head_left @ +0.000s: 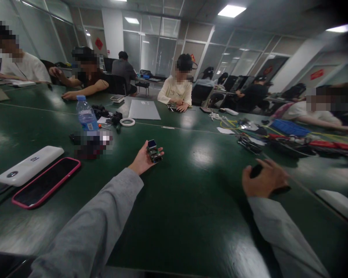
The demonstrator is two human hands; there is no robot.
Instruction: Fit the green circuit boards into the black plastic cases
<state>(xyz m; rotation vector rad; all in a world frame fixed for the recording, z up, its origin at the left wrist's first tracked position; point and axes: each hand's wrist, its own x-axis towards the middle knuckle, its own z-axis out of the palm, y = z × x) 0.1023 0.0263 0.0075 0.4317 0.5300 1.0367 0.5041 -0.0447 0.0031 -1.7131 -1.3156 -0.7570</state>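
Observation:
My left hand (142, 159), palm up over the green table, has its fingers and thumb around a small circuit board (155, 154). A little dark display screen (152, 144) sits at the board's upper end. Off to the right, my right hand (262, 179) curls palm down over a black rounded object (255, 171). That object shows between thumb and fingers and again beside the palm; its kind is hidden and slightly blurred.
To the left lie a white power bank (30, 165), a red-rimmed phone (48, 183) and a water bottle (86, 114). A grey panel (144, 109) and a white ring (127, 122) lie further back. Right are cables, a blue tray (290, 126) and tools. Several people sit around.

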